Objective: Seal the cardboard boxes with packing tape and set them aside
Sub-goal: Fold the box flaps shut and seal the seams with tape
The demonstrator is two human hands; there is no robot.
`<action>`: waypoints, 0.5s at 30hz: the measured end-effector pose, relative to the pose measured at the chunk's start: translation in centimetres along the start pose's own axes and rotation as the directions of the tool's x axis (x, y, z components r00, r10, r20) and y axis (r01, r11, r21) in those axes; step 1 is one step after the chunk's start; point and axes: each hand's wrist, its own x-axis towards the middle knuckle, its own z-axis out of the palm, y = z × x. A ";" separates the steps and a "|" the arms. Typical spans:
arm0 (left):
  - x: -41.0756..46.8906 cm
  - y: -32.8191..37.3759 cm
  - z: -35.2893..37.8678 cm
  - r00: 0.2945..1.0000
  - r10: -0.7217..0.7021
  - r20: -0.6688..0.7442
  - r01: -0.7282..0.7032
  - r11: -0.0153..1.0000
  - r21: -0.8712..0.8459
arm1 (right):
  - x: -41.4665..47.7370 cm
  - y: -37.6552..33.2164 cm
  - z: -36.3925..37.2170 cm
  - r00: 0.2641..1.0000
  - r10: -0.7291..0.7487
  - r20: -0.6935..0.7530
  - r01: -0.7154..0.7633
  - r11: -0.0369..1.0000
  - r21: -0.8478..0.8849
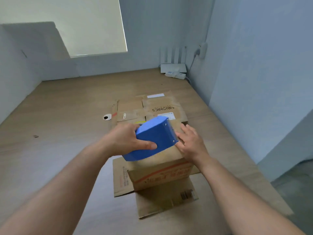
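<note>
A brown cardboard box [162, 173] with red print on its near side stands on the wooden table. On its top lies a blue tape dispenser [155, 134], and my left hand [128, 139] grips it from the left with the thumb across its near face. My right hand [191, 141] lies flat on the box top just right of the dispenser, fingers straight. The dispenser hides most of the top seam.
Flattened cardboard [152, 107] printed SIBIONICS lies behind the box, and another flat sheet [160, 200] lies under it. A cable hole [107, 117] is in the table [67, 116] to the left. White devices [174, 70] sit in the far right corner by the walls.
</note>
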 end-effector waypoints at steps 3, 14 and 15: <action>1.0 -0.9 1.8 0.998 -0.028 0.048 0.020 0.988 0.154 | -0.3 0.2 -0.1 1.000 0.007 -0.012 -0.007 1.000 0.010; 1.3 -1.2 1.9 0.999 -0.015 0.040 0.009 0.990 0.142 | -0.7 -1.9 -2.6 0.983 -0.099 0.153 -0.066 0.590 0.805; 1.3 -1.2 1.9 0.999 -0.010 0.041 0.005 0.992 0.126 | -0.6 -1.8 -2.5 0.974 -0.136 0.180 -0.064 0.599 0.798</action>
